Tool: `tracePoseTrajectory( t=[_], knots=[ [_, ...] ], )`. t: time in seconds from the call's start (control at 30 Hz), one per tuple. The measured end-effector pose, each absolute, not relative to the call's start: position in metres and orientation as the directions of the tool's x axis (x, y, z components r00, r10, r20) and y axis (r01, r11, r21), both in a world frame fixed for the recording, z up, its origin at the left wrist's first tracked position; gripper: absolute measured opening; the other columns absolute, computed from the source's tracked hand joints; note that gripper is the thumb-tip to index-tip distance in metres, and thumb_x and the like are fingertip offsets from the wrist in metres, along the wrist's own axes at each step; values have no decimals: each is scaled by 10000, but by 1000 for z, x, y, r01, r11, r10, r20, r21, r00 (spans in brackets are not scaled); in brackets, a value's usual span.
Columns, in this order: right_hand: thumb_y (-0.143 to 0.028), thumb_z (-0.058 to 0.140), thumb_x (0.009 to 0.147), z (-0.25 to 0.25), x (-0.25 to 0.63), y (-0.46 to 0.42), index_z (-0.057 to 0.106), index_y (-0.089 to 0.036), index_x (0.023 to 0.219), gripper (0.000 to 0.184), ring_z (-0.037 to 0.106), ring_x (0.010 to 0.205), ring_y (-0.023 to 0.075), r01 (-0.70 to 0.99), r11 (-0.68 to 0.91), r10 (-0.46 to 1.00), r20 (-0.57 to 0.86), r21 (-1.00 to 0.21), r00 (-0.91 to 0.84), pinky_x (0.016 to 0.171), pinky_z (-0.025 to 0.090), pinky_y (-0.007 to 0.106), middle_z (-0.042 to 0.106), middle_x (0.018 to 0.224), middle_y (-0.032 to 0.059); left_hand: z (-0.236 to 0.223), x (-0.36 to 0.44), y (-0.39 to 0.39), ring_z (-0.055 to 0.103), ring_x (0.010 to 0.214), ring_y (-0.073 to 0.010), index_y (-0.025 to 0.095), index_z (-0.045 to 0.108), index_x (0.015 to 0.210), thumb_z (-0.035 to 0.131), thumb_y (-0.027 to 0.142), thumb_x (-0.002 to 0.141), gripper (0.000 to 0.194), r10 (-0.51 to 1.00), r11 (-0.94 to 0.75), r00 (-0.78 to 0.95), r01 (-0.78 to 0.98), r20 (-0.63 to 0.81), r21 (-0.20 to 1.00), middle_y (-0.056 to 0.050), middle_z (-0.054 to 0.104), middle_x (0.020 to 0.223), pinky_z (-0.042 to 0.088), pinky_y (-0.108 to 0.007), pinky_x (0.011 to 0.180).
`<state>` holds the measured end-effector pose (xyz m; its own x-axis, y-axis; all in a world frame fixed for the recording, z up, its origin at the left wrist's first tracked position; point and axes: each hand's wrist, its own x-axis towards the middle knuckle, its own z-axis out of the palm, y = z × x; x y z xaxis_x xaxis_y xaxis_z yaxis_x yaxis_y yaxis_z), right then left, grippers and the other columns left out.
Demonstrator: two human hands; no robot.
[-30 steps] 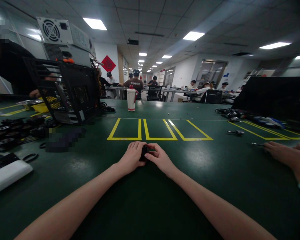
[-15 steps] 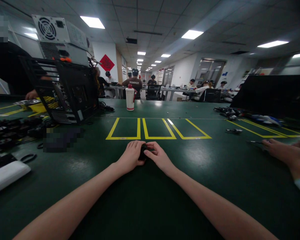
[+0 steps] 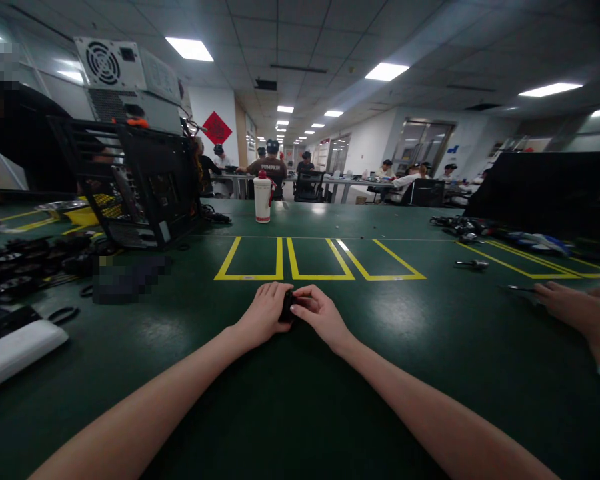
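A small black object (image 3: 288, 306) is between my two hands, just in front of the yellow tape frames; fingers hide most of it, so its kind is unclear. My left hand (image 3: 266, 308) is closed around its left side, with the fingers over the top and the thumb low down. From the right, my right hand (image 3: 320, 313) pinches the same object with thumb and fingertips. Both forearms reach in over the green table (image 3: 290, 407).
At the left stand a black computer case (image 3: 145, 180) with power supplies (image 3: 111, 67) on top, black parts (image 3: 15, 260) and a white box (image 3: 20, 357). A white bottle (image 3: 263, 199) stands behind the tape. A co-worker's hand (image 3: 570, 307) is at the right, near a metal tool (image 3: 472, 265).
The whole view has shifted slightly. My hands stay on the black object, with only a tiny change in the right fingers.
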<state>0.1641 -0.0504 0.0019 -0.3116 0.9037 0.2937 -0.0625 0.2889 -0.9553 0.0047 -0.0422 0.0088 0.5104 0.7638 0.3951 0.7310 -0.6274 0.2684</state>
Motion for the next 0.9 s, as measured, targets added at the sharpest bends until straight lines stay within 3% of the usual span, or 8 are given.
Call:
tracePoseTrajectory(
  t=[0.2,0.37,0.47,0.77,0.9],
  knots=[
    [-246,585,687,-2,164,-46,501,-199,890,224,528,925,156,-56,288,918,292,-956,-269,873,408,348,541,927,11,10,5,-43,417,1075,-246,185,337,1135,631,234,627,590,764,-626,510,735,397,260,-71,453,1112,318,-425,936],
    [-212,611,659,-3,165,-45,487,-194,970,335,500,1000,165,-63,250,928,258,-966,-268,912,377,354,530,1019,33,8,5,-42,428,1058,-241,169,343,1125,624,214,622,577,750,-635,513,734,416,239,-76,461,1093,324,-412,931],
    [-229,587,680,-3,166,-47,495,-187,955,293,501,1005,177,-47,201,930,206,-978,-304,896,387,370,540,1003,38,7,5,-41,425,1065,-243,175,334,1129,621,208,622,584,750,-636,511,732,420,244,-76,458,1098,322,-422,929],
    [-251,578,695,1,164,-53,501,-210,894,218,538,940,169,-64,263,905,269,-963,-329,848,429,362,548,951,12,7,4,-41,413,1092,-252,202,324,1141,626,244,634,592,766,-627,509,727,393,282,-72,448,1129,310,-448,932],
    [-261,590,687,-1,165,-48,491,-205,994,328,525,962,172,-8,235,924,225,-972,-308,873,410,372,541,1017,35,6,5,-40,427,1078,-251,205,337,1119,635,227,618,583,767,-625,501,724,400,292,-68,459,1113,311,-450,931]
  ],
)
